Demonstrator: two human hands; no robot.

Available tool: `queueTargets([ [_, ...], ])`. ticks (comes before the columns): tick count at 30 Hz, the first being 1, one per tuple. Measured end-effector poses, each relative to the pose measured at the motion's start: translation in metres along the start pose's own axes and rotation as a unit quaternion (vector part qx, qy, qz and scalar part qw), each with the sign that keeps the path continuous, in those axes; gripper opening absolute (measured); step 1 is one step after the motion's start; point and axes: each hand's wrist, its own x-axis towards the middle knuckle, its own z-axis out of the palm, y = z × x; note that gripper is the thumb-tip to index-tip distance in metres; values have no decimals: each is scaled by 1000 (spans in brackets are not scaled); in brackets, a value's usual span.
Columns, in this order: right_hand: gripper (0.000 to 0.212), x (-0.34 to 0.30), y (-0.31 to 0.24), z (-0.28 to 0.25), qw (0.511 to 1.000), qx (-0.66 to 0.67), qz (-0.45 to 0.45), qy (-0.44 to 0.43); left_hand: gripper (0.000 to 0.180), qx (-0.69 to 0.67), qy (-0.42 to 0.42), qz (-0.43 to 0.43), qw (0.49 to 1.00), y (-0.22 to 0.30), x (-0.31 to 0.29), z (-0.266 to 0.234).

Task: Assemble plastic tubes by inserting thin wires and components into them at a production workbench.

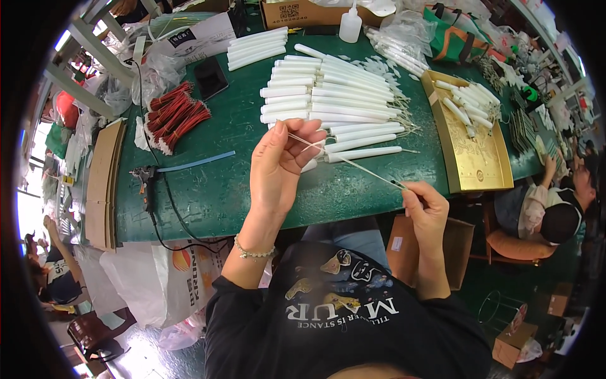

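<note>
A pair of thin white wires point(366, 170) stretches between my two hands above the near part of the green table. My left hand point(281, 158), palm turned up and fingers curled, holds one end by the thumb and fingers. At the other end, my right hand point(427, 201) pinches the wires beside a small dark tip point(398, 184). Just beyond my hands lie stacked rows of white tubes point(353, 114), many with thin wire ends at the right. One separate white tube point(366, 154) rests nearest to the wires.
A glue gun point(146, 183) with a blue glue stick and bundled red-black wires point(177, 117) lie left. A gold box point(470, 161) holding white tubes stands right. Farther back are a squeeze bottle point(350, 25), more tubes point(257, 49) and a dark phone-like slab point(211, 78). People sit nearby.
</note>
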Motion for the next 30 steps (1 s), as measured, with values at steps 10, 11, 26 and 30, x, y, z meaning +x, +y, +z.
queueTargets([
  [10,12,22,-20,0,965,241,91,55,58,324,-305,-59,894,49,47,-12],
  [11,13,26,-22,0,965,246,69,55,69,337,-339,-58,876,56,57,-17],
  [26,13,57,-17,-16,966,253,-37,37,17,905,-22,283,316,27,240,-144],
  [30,12,60,-28,-12,957,283,-56,30,14,937,0,229,264,26,247,-147],
])
